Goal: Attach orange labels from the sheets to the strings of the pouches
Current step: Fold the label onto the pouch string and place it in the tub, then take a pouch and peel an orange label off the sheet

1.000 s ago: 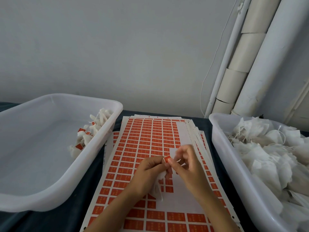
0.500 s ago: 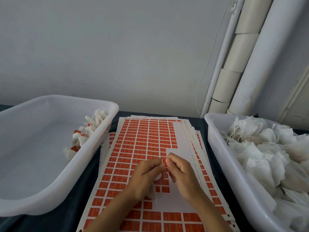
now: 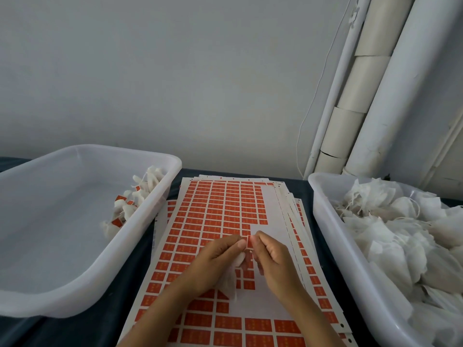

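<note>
Over the middle of the label sheets (image 3: 220,211), both hands are pinching one orange label (image 3: 249,242), left hand (image 3: 220,256) also gripping the pouch (image 3: 229,281), right hand (image 3: 273,256) ideally folding it squarely around the string.

A dark desk (image 3: 82,329) stood against a pale grey wall (image 3: 175,78). White pipes (image 3: 390,101) ran down the right corner, a thin white cable (image 3: 316,96) hanging beside them.

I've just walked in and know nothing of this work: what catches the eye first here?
Probably the stack of sheets covered in orange labels, lying in the middle. Above it, both hands pinch one orange label between them. A heaped tub of white pouches stands to the right.
</note>
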The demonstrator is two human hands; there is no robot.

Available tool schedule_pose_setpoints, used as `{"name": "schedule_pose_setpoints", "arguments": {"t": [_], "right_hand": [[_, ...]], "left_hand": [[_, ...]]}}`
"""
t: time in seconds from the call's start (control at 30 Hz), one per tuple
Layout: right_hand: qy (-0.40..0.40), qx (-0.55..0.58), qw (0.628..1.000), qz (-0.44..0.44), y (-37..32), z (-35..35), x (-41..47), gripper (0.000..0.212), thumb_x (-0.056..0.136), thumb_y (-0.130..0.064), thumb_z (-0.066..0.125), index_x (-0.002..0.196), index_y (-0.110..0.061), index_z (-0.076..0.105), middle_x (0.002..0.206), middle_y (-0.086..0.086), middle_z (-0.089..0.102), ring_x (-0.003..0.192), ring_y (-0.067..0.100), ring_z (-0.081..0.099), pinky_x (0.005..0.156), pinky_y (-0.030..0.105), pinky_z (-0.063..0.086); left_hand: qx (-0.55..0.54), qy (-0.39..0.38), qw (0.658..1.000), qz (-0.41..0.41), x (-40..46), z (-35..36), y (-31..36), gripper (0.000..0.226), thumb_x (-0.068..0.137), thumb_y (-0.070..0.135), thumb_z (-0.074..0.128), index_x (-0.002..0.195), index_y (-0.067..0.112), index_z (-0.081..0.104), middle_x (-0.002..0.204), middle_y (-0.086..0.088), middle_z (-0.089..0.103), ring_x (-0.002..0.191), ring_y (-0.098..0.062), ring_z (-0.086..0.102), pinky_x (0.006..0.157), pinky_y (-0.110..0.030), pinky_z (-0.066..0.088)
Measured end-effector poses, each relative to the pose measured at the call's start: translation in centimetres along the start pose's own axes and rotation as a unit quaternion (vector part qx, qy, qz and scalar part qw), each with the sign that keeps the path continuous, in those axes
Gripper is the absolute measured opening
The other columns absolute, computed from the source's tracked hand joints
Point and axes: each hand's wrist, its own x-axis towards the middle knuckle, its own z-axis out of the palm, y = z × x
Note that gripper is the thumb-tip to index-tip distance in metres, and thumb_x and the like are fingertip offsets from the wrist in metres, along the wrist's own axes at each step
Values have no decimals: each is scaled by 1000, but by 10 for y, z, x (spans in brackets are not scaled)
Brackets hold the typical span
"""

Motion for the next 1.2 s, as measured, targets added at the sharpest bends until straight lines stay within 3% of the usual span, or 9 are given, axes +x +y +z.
{"name": "schedule_pose_setpoints", "arguments": {"t": [0.1,0.17,0.3,0.4,0.5,0.8,0.9,1.0,1.2], "right_hand": [[-13,42,998,34,0,-4,0,26,90,-38,39,73,-23,51,59,-16,59,51,0,52,52,7,39],[-35,72,995,62,0,-4,-1,28,92,-35,38,75,-18,52,57,-15,59,50,0,53,52,8,40],[-97,72,988,99,3,-2,-3,40,87,-47,36,83,-13,57,57,-8,55,53,7,50,59,17,45],[-140,91,980,109,5,-3,-6,37,88,-46,43,92,-14,60,72,-1,64,66,11,60,71,19,51],[-151,99,978,103,3,-4,-8,31,84,-49,52,87,-20,62,90,-3,67,88,11,63,78,15,50],[-101,162,975,116,3,-9,-6,30,90,-40,52,104,-15,59,95,2,70,87,23,67,75,28,56],[-116,143,975,126,7,-7,-5,19,95,-24,47,99,-10,60,88,5,70,79,21,67,74,26,55],[-134,119,975,128,8,-5,-4,17,96,-15,46,93,-9,62,80,0,70,72,15,66,71,20,52],[-145,97,978,118,9,-5,-3,16,96,-11,47,90,-8,62,76,-2,68,69,11,64,71,19,52]], "left_hand": [[75,-73,993,-52,-4,-30,-1,10,87,37,56,90,30,61,90,18,63,88,-3,60,76,-16,51],[130,-113,981,-91,-8,-47,-2,23,82,27,68,102,35,60,103,23,61,99,1,58,81,-13,50],[196,-154,961,-118,-13,-54,3,33,80,32,73,103,48,56,95,39,56,94,17,53,76,-3,45],[269,-137,947,-114,-13,-46,5,29,79,38,72,97,50,53,90,34,54,84,14,54,68,-1,43],[275,-77,953,-102,-12,-37,2,22,80,34,72,89,44,55,86,27,57,79,9,55,62,-2,42],[211,180,956,-100,-5,-46,20,12,82,28,71,83,29,59,80,14,63,73,-4,63,61,-15,50],[179,346,918,-76,4,-62,40,9,87,25,65,89,21,57,83,4,64,70,-13,63,64,-29,55],[241,465,848,-84,14,-78,58,8,93,25,56,94,20,50,89,1,58,68,-11,54,61,-27,43],[342,493,789,-132,22,-111,62,16,94,10,54,106,0,53,99,-17,61,80,-25,54,70,-36,45]]}}
